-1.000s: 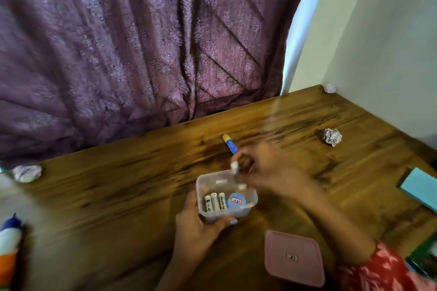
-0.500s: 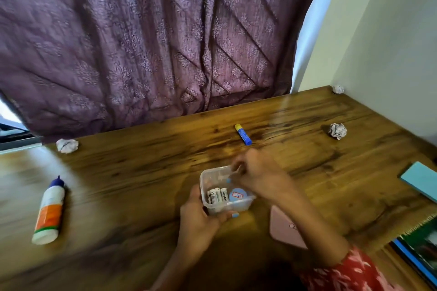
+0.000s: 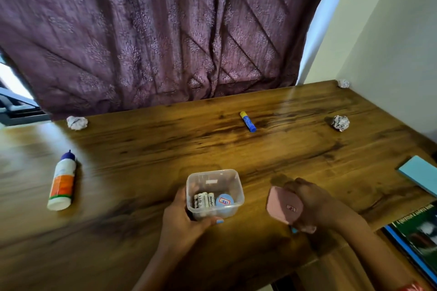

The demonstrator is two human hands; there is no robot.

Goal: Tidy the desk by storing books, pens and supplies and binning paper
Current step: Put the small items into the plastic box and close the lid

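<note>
A small clear plastic box (image 3: 233, 181) stands on the wooden desk (image 3: 165, 149), holding batteries (image 3: 203, 200) and a round blue item (image 3: 224, 201). My left hand (image 3: 182, 220) grips the box's near left corner. To the right, my right hand (image 3: 312, 205) holds the pink lid (image 3: 281, 204), tilted up off the desk. A blue and yellow glue stick (image 3: 247, 121) lies further back. A white glue bottle (image 3: 62, 182) lies on its side at the left. Crumpled paper balls sit at the back left (image 3: 76, 122), right (image 3: 340, 123) and far corner (image 3: 343, 83).
A purple curtain (image 3: 153, 30) hangs behind the desk and a pale wall (image 3: 390, 42) runs along its right side. A light blue pad (image 3: 419, 173) and a dark green book (image 3: 418, 231) lie at the right edge.
My right hand left the box and picked up the pink lid from the desk. The view shifted left and back, bringing the glue bottle fully into sight. My left hand kept its hold.
</note>
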